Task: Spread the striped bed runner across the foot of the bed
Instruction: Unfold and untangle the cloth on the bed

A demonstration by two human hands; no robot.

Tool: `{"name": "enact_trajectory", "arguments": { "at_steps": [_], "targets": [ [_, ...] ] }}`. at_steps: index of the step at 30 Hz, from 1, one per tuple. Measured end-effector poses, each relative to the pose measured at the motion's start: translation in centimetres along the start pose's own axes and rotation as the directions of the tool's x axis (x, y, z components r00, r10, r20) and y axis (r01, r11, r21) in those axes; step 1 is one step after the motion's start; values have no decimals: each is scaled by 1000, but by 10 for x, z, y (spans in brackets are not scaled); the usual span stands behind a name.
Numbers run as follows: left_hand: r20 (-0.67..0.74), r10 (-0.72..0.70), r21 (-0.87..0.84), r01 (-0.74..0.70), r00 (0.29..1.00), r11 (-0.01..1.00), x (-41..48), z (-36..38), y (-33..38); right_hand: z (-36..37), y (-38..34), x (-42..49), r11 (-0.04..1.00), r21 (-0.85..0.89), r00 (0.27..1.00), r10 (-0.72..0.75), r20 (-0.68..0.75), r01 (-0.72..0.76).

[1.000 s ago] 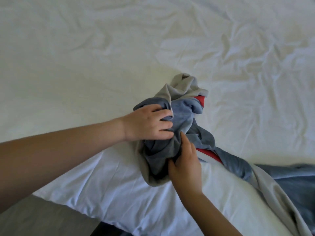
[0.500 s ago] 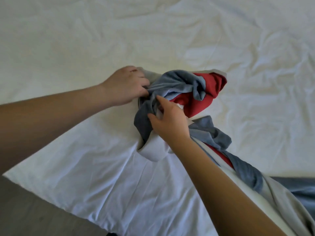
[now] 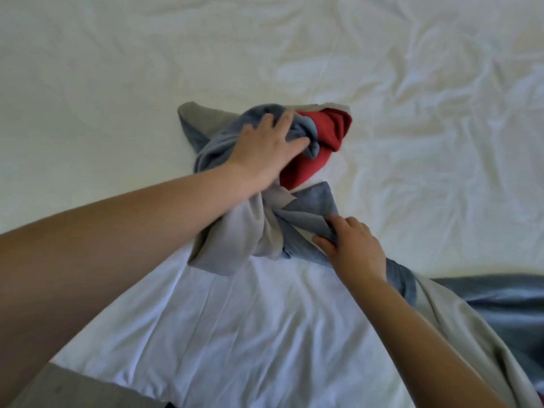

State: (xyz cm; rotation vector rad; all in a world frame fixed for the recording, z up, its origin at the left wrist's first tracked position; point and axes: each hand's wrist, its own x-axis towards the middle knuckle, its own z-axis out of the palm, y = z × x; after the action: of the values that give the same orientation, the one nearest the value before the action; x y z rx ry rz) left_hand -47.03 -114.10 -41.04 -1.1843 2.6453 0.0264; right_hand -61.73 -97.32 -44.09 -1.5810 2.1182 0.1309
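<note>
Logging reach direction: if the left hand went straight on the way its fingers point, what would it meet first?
Probably the red fold of the bed runner, just beyond the left hand; past it, white sheet.

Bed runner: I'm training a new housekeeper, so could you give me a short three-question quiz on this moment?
1. True or false: the runner lies flat and fully spread on the sheet.
2. Fill in: the left hand lies on the bunched cloth right beside a ___ stripe.
3. Which hand pinches a blue fold nearer the bed's edge? A. left hand B. right hand C. neither

Key: 1 false, it is bunched up; 2 red; 3 B.
</note>
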Motion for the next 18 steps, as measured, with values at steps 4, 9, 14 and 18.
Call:
{"name": "enact_trajectory", "arguments": {
  "at_steps": [4, 9, 14, 18],
  "targets": [
    [-44, -49, -23, 48, 998, 999, 7, -8, -18, 6, 2, 3, 1000, 5, 999, -28, -38, 29],
    [-152, -214, -30, 212, 965, 977, -26, -36, -55, 5, 11, -1, 993, -64, 994, -103, -49, 100],
    [-83, -564, -66, 560, 822, 826, -84, -24, -100, 9, 13, -2, 988, -82, 987, -139, -81, 132],
    [207, -692, -24, 711, 692, 703, -121, -2, -111, 11, 6, -8, 991, -75, 986, -122, -116, 114]
  ]
}}
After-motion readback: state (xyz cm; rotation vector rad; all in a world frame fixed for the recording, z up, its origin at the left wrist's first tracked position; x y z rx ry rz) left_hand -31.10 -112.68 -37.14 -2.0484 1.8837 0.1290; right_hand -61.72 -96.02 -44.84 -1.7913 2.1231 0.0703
